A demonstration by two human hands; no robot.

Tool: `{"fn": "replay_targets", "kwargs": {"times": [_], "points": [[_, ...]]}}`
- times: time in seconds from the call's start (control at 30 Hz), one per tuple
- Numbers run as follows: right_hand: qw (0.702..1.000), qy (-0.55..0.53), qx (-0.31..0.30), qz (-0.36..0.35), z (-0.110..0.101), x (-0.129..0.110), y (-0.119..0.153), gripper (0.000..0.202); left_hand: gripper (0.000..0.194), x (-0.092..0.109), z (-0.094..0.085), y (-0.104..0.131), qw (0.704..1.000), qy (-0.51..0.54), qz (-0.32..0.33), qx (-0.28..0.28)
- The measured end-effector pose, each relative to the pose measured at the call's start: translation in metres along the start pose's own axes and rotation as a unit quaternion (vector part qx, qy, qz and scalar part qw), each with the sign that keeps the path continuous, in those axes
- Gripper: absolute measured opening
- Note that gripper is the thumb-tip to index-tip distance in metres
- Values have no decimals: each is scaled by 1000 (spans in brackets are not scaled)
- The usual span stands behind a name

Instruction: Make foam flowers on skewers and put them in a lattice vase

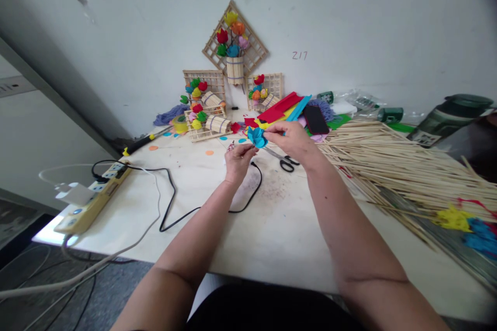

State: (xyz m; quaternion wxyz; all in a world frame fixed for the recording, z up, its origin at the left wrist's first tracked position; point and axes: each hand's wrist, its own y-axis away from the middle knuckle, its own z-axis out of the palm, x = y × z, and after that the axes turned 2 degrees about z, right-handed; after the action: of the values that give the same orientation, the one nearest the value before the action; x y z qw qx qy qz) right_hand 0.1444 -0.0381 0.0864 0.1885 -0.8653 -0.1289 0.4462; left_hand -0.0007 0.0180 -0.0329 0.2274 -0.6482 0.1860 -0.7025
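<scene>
A blue paper flower (pixel 257 137) is held up above the table, between my two hands. My left hand (pixel 238 159) pinches it from below at its lower left side. From the right, the fingertips of my right hand (pixel 289 138) are closed on the edge of a petal. Behind and under my right wrist lie black-handled scissors (pixel 288 164), blades pointing toward the flower. Red paper sheets (pixel 277 108), with yellow and blue ones, lie just beyond my hands.
Stick lattices with coloured flowers (pixel 235 41) stand against the wall. Many thin wooden sticks (pixel 388 160) and a dark bottle (pixel 446 119) are on the right. A power strip (pixel 89 207) with cables lies left. A phone (pixel 316 119) rests behind my right hand.
</scene>
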Motion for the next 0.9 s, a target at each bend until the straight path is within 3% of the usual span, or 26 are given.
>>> {"fn": "replay_targets", "kwargs": {"times": [0.33, 0.63, 0.77, 0.9], "points": [[999, 6, 13, 33, 1, 3, -1, 14, 21, 5, 0, 1, 999, -27, 25, 5], [999, -20, 15, 36, -1, 10, -4, 16, 19, 20, -1, 2, 996, -56, 63, -24], [998, -50, -7, 29, -4, 17, -4, 16, 19, 23, -2, 3, 995, -44, 68, -62], [997, -62, -41, 6, -10, 20, -4, 15, 25, 30, -3, 5, 988, -3, 4, -153]]}}
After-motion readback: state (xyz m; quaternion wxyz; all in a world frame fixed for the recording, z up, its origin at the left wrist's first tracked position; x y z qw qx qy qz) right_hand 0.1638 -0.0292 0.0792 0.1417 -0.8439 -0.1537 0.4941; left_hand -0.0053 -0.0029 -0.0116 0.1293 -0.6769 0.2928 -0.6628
